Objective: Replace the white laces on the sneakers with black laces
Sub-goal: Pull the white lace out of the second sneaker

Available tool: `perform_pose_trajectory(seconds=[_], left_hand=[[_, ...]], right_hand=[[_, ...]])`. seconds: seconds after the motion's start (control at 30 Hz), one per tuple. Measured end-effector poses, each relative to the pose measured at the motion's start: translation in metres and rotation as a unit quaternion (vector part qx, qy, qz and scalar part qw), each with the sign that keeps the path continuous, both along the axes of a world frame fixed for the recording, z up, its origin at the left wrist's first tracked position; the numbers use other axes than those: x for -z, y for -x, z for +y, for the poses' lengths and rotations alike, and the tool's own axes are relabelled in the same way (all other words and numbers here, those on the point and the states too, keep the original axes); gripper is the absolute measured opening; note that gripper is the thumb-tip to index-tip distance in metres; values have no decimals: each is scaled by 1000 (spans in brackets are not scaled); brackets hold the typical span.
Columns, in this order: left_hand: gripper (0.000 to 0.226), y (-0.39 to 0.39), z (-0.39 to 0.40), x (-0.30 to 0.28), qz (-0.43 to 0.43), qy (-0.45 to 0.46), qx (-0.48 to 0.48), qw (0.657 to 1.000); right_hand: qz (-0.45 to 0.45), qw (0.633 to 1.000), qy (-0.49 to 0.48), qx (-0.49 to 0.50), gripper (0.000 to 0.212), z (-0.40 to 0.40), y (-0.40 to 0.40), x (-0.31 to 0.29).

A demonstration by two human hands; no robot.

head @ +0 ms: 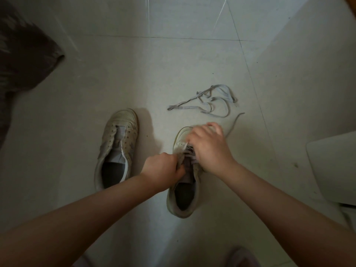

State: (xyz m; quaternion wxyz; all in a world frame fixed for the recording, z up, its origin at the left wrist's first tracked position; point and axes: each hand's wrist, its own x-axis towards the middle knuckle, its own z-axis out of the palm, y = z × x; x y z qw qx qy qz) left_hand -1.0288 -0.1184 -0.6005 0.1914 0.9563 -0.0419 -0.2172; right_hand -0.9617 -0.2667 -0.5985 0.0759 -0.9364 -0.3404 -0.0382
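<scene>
the left hand (161,166) grips the laced sneaker (183,191) at its eyelet flap; the right hand (209,145) pinches its white lace (236,120). left of it stands the unlaced sneaker (117,145); beyond it lies a loose lace (210,103).

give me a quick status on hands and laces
Left hand grips right sneaker tongue side; right hand pulls its white lace. Left sneaker unlaced, removed lace on floor. No black laces visible.

Home interior, pale tiled floor (173,60) with grout lines, worn sneakers (117,147) lying on it, white furniture corner (335,170) showing at right
</scene>
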Motion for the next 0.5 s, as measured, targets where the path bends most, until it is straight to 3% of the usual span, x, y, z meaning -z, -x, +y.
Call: perform_pose_trajectory(seconds=[0.07, 0.13, 0.23, 0.33, 0.4, 0.5], left_hand=[[30, 0, 1, 0, 5, 0, -2, 1000], [32, 1, 2, 1, 7, -4, -1, 1000], [33, 3, 3, 2, 4, -8, 0, 1000], [34, 1, 1, 1, -2, -15, -2, 1000], [33, 1, 0, 1, -3, -16, -1, 1000], [32, 2, 0, 1, -1, -19, 1, 1000]], right_hand=[[14, 994, -35, 100, 20, -7, -13, -10], [48, 988, -58, 136, 14, -17, -21, -16], [106, 992, -53, 37, 29, -17, -17, -11], [87, 992, -32, -90, 23, -3, -1, 0], [31, 994, -11, -103, 11, -2, 1, 7], [7, 994, 18, -104, 12, 0, 6, 11]])
